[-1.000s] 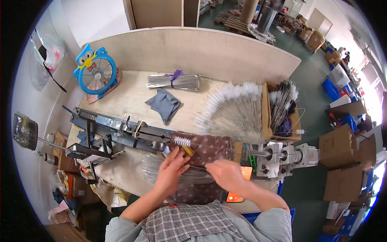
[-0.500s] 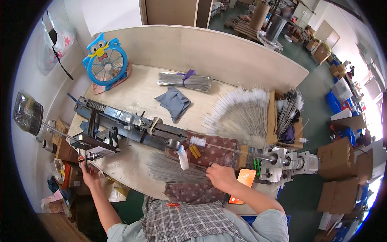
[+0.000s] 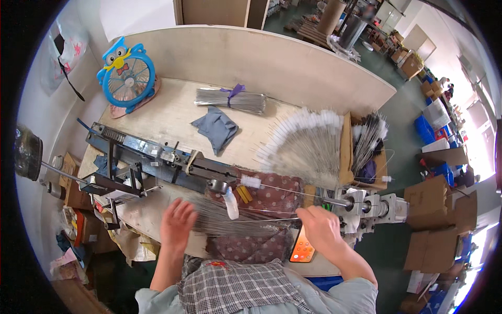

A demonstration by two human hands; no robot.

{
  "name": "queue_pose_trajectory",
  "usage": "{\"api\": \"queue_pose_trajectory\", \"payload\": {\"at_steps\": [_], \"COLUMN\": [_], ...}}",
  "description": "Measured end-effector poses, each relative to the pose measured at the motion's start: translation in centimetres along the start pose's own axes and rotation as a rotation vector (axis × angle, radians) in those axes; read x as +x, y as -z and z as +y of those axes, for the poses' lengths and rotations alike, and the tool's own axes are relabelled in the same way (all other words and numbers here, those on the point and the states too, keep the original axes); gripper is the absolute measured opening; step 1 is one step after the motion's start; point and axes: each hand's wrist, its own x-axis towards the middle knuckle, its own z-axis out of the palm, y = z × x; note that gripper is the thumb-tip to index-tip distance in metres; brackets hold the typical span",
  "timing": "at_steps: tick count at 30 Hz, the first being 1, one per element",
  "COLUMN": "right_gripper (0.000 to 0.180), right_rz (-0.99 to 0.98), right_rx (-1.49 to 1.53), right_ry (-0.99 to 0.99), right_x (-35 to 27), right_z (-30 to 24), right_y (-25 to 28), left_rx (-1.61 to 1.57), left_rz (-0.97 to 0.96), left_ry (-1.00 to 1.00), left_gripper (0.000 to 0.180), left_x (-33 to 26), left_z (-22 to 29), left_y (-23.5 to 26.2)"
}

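My left hand (image 3: 178, 222) is raised beside the left ends of a pile of thin metal wires (image 3: 217, 217); its fingers are apart and hold nothing, slightly blurred. My right hand (image 3: 320, 226) is closed in a pinch, with thin wires stretching leftward from its fingertips above the pile. How many it grips I cannot tell. Behind the pile runs a long dark metal machine bed (image 3: 157, 157). A small white-bristled brush (image 3: 251, 181) sits at its right end, its wire stem reaching toward a metal spindle (image 3: 340, 202). A phone (image 3: 302, 250) with a lit orange screen lies below my right hand.
A white-wrapped handle (image 3: 231, 205) stands over the wires beside two yellow pieces (image 3: 243, 194). White-tipped brushes (image 3: 303, 141) fan out near a cardboard box (image 3: 346, 152). Farther back are a grey cloth (image 3: 215, 130), a tied wire bundle (image 3: 251, 101) and a blue fan (image 3: 129, 81).
My left hand has let go of the lever at the far left and moved right, to the wires. My right hand has moved right and away from me, pulling wires from the pile.
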Motion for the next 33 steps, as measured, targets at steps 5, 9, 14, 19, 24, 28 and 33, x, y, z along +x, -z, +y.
{"api": "queue_pose_trajectory", "payload": {"at_steps": [5, 9, 14, 19, 24, 28, 33], "right_gripper": [0.024, 0.021, 0.016, 0.012, 0.018, 0.019, 0.019], "right_rz": [0.273, 0.066, -0.133, -0.004, -0.129, -0.219, -0.182], "right_rx": [-0.021, 0.062, -0.275, -0.048, 0.375, 0.423, 0.467], "right_ry": [0.334, 0.272, 0.059, 0.119, -0.173, -0.207, -0.129], "right_x": [2.3, 4.6, 9.3, 7.9, 5.3, 4.1, 3.6], "right_z": [0.0, 2.9, 5.0, 4.9, 8.0, 8.3, 8.1], "right_y": [3.0, 0.5, 0.3, 3.7, 5.5, 5.3, 6.1], "left_rx": [0.626, -0.107, -0.006, 0.308, 0.286, 0.268, 0.733], "left_rz": [-0.102, -0.316, -0.438, -0.499, -0.625, -0.857, -0.866], "left_ry": [-0.103, 0.426, 0.28, 0.608, 0.812, 0.507, 0.0], "left_gripper": [0.024, 0.027, 0.048, 0.041, 0.043, 0.041, 0.036], "left_x": [-1.5, -5.1, -4.0, -3.0, -0.4, 2.2, 0.5], "left_z": [-7.2, -1.2, 0.7, -1.5, -8.9, -11.2, -9.8], "left_y": [-10.3, -14.7, -10.2, -8.3, -11.6, -15.3, -15.9]}}
